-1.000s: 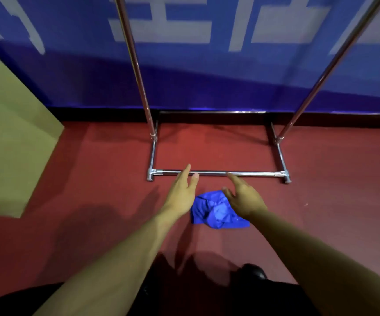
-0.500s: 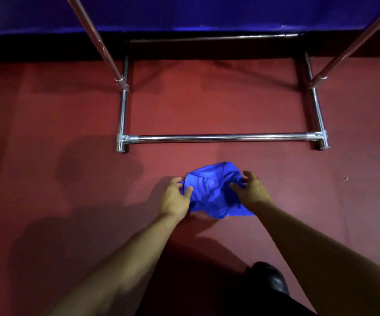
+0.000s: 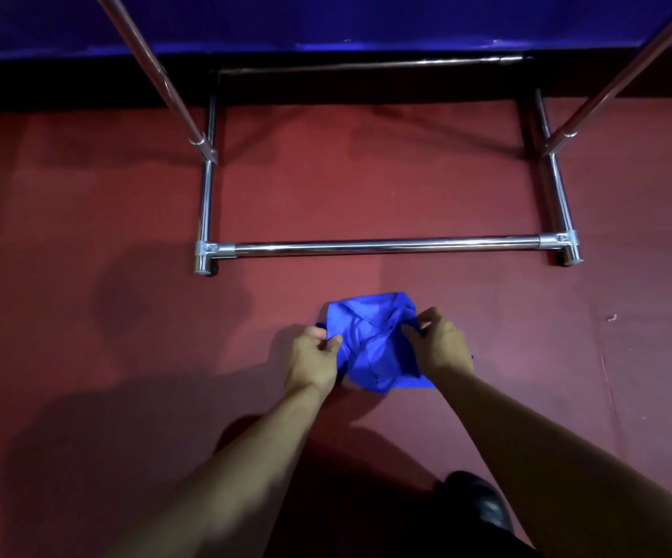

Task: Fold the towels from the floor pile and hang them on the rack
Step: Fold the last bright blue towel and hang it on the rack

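A crumpled blue towel (image 3: 370, 342) lies on the red floor just in front of the chrome rack's base. My left hand (image 3: 313, 358) pinches its left edge between thumb and fingers. My right hand (image 3: 439, 344) grips its right edge with curled fingers. The rack (image 3: 386, 247) shows only its floor frame and two slanted uprights; its hanging bar is out of view above.
The red floor (image 3: 104, 336) spreads wide to both sides. A black skirting and blue wall (image 3: 326, 18) run behind the rack. A dark shoe (image 3: 483, 505) shows at the bottom, right of centre.
My hands dropped from hovering above the towel to its two sides and took hold of its edges. The view tilted down and came closer to the floor.
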